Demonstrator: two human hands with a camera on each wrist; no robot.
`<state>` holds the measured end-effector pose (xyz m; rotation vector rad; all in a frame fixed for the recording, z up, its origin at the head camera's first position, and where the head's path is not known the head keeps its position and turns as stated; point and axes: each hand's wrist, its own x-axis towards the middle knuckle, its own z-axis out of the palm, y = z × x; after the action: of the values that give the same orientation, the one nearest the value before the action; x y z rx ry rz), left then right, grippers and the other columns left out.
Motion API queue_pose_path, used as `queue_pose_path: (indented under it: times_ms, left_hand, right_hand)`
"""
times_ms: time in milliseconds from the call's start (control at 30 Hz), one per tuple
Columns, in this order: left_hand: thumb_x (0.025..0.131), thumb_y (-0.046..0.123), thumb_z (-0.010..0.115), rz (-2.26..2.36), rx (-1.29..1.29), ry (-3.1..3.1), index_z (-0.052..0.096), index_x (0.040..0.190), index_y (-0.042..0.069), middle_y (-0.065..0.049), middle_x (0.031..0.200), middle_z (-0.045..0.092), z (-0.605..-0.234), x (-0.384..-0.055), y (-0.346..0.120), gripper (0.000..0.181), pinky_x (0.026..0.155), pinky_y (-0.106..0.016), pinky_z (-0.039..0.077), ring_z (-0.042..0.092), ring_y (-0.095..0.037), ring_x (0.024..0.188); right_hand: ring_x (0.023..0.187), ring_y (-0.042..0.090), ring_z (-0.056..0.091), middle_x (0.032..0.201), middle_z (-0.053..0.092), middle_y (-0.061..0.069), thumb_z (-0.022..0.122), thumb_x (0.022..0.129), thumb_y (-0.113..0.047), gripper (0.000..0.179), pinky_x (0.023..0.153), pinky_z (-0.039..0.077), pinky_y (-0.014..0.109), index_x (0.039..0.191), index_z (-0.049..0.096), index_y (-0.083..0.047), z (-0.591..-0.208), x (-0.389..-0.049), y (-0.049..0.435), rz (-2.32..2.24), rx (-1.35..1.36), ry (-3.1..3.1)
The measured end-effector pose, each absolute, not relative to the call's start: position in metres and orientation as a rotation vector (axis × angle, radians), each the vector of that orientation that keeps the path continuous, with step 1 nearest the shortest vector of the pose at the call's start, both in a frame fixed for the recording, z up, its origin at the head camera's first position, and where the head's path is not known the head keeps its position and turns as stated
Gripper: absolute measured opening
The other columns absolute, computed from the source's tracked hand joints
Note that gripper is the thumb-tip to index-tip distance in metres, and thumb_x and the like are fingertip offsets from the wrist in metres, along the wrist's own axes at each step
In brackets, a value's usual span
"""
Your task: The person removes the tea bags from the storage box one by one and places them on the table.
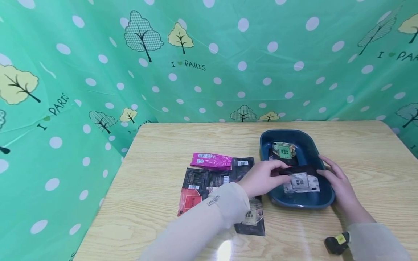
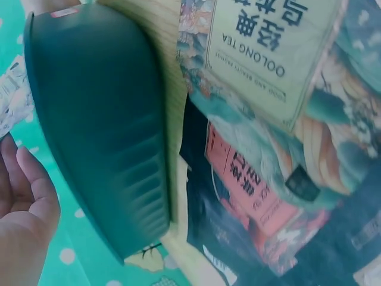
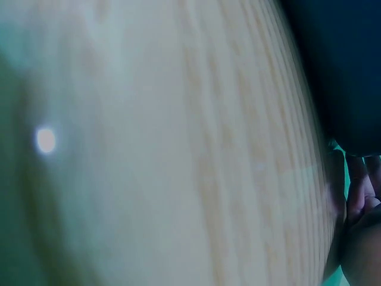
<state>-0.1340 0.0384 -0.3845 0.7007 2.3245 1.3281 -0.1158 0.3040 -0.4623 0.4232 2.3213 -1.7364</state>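
Note:
My left hand [image 1: 261, 178] reaches over the near-left rim of a dark blue plastic tub [image 1: 305, 203]. Its thumb and fingers pinch the left edge of a black and silver tea packet [image 1: 301, 182] inside. At the tub's right side, my right hand [image 1: 339, 188] grips the rim, its thumb by the packet's corner. Farther back in the tub lies a black packet with a green label [image 1: 285, 151]. The left wrist view shows my left hand [image 2: 27, 202] with a silvery packet [image 2: 13, 95] at its fingertips. The right wrist view is blurred, with part of the right hand [image 3: 363, 190] under the tub.
Left of the tub lie a magenta packet [image 1: 211, 161], a black packet with a red label [image 1: 191, 197] and several other black packets, including an oolong tea one [image 1: 251, 217]. A small black object with a yellow tag [image 1: 336, 243] sits by the right wrist. Polka-dot cloth [image 1: 228, 79] hangs behind.

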Motion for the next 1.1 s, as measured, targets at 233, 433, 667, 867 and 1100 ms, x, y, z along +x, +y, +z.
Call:
queue_pose_path:
  times_ms: [233, 433, 667, 867, 1100]
  left_hand:
    - [0.096, 0.029, 0.066, 1.358, 0.659, 2.326, 0.067, 0.120, 0.021, 0.009, 0.111, 0.070, -0.376, -0.136, 0.018, 0.025, 0.084, -0.017, 0.050, 0.061, 0.004, 0.090]
    - [0.095, 0.024, 0.068, 1.426, 0.571, 2.288, 0.068, 0.118, 0.019, 0.007, 0.106, 0.069, -0.372, -0.135, 0.002, 0.024, 0.075, -0.017, 0.052, 0.061, 0.000, 0.085]
    - [0.093, 0.021, 0.069, 1.446, 0.517, 2.280, 0.065, 0.121, 0.019, 0.004, 0.099, 0.071, -0.371, -0.130, -0.017, 0.028, 0.070, -0.020, 0.051, 0.062, -0.002, 0.081]
    - [0.092, 0.019, 0.071, 1.440, 0.498, 2.276, 0.063, 0.126, 0.021, 0.002, 0.096, 0.071, -0.377, -0.125, -0.034, 0.035, 0.067, -0.021, 0.051, 0.063, -0.005, 0.079]
    - [0.089, 0.022, 0.074, 1.336, 0.458, 2.335, 0.058, 0.131, 0.025, 0.002, 0.090, 0.062, -0.383, -0.118, -0.054, 0.044, 0.068, -0.026, 0.050, 0.058, -0.010, 0.075]
  right_hand:
    - [0.148, 0.050, 0.011, 0.165, 0.000, 0.020, 0.041, 0.105, -0.045, 0.056, 0.115, 0.016, 0.068, 0.155, 0.016, -0.046, -0.462, -0.116, 0.303, -1.780, 0.422, 2.299]
    - [0.147, 0.049, 0.012, 0.166, -0.001, 0.021, 0.041, 0.105, -0.043, 0.056, 0.115, 0.016, 0.068, 0.155, 0.017, -0.046, -0.463, -0.116, 0.304, -1.817, 0.409, 2.279]
    - [0.149, 0.048, 0.005, 0.167, -0.004, 0.015, 0.043, 0.104, -0.046, 0.056, 0.116, 0.012, 0.069, 0.154, 0.019, -0.048, -0.465, -0.116, 0.304, -1.832, 0.414, 2.264]
    - [0.151, 0.045, 0.004, 0.167, -0.003, 0.011, 0.044, 0.103, -0.046, 0.056, 0.118, 0.010, 0.065, 0.154, 0.019, -0.049, -0.468, -0.116, 0.306, -1.849, 0.406, 2.255]
    - [0.150, 0.045, 0.004, 0.167, -0.003, 0.012, 0.044, 0.103, -0.046, 0.056, 0.117, 0.010, 0.067, 0.154, 0.019, -0.048, -0.468, -0.116, 0.305, -1.853, 0.393, 2.260]
